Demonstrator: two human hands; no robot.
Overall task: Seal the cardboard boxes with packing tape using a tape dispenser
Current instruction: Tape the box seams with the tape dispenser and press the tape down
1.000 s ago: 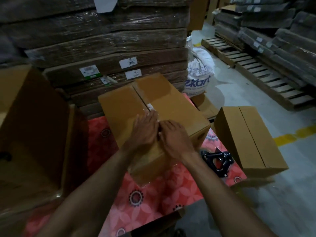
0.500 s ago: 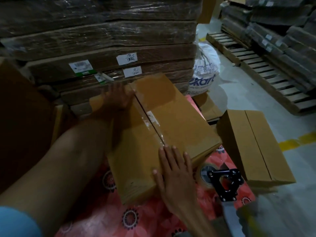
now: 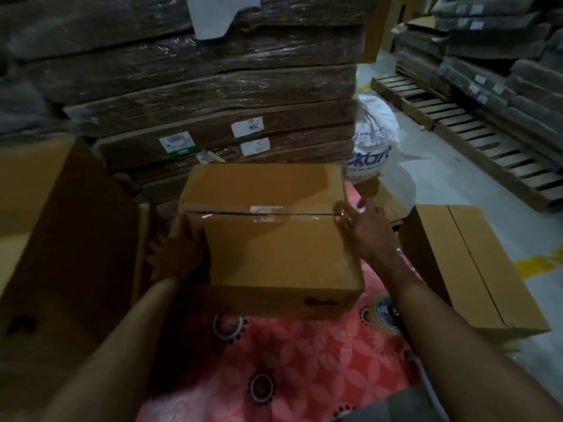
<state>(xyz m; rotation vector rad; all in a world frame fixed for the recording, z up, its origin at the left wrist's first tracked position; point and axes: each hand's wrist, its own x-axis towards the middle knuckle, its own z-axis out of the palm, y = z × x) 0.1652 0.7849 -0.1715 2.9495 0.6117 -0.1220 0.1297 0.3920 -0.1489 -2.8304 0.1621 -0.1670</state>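
Rub down the tape (image 3: 268, 212) along the seam of the box (image 3: 274, 257), at centre frame on the pink cloth (image 3: 289, 360). Brace with the left hand (image 3: 178, 258) against the box's left wall, grip apart, fingers spread on the cardboard. Smooth with the right hand (image 3: 364, 231) at the right end of the seam, grip likewise apart, fingers straight and touching the top edge. Probably best to work from the middle outward with flat fingers, since the strip looks shiny and a little wrinkled near the centre, then fold the end over the right edge and press it to the side wall. Push down rather than sideways, or risk sliding the box on the cloth. For any further strip, reach for the dispenser (image 3: 384, 310), lower right, mostly hidden under the right forearm, near the box's near right corner. Right of frame, a second box (image 3: 475, 269), seam dark; cannot tell whether taped. At left, a large open carton (image 3: 70, 239) close beside the left hand, leaving little room there. Across the upper frame, wrapped stacks (image 3: 213, 86) just behind the box. Upper right, a white sack (image 3: 376, 141) and pallets (image 3: 451, 117), well apart.
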